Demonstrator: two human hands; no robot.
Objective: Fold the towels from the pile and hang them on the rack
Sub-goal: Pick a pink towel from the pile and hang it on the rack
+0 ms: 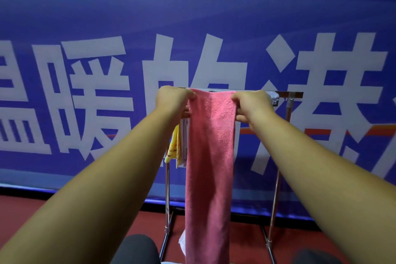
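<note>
A blue banner (pixel 192 17) with huge white characters filled the wall behind the rack (pixel 289 94), above a red floor (pixel 64 206). The rack, a frame of metal tubes, stood close before the banner. Over its top bar lay the pink towel (pixel 210 156), folded into a long strip, the near half hanging almost to the rack's feet.

The left hand (pixel 174 99) pinched the towel's left edge at the bar and the right hand (pixel 254 104) its right edge, fingers curled on the cloth. Whether they also gripped the bar could not be told.

The step probably called for drawing the edges outward to flatten the fold and evening the two halves so the towel would not slide off. The far half was hidden.

At the rack's left end a yellow towel (pixel 173 148) and a striped towel (pixel 184 141) hung just beside the pink one, leaving little room that way. Something small and white (pixel 182 242) lay by the rack's left foot.
</note>
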